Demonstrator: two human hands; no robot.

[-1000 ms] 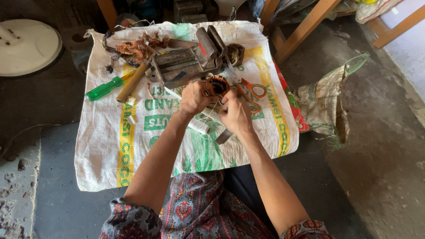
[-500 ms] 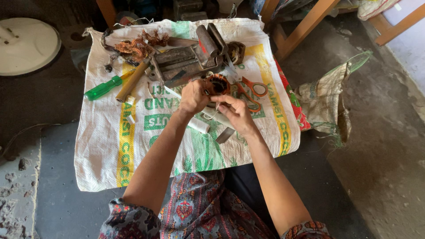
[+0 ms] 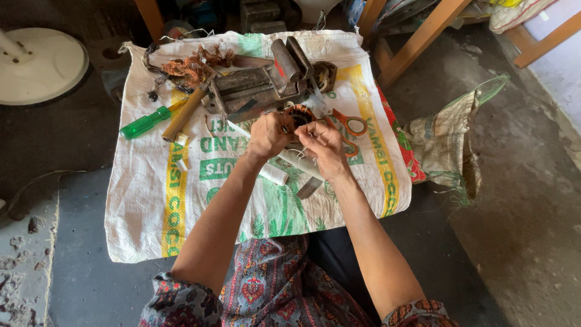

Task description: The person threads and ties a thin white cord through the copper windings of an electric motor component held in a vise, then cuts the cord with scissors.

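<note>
Copper-wound motor coil (image 3: 298,115) is sitting in my left hand (image 3: 268,134), fingers curling closed around it, above the sack's (image 3: 151,206) far middle. My right hand (image 3: 324,145) is pinching thin wire just right of it, touching. Orange scissors (image 3: 348,124) are lying beyond.

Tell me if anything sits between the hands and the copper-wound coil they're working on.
Nothing visible does. The left hand holds the copper-wound coil directly, and the right hand fingers thin wire at it. The orange scissors lie beside it.
</note>
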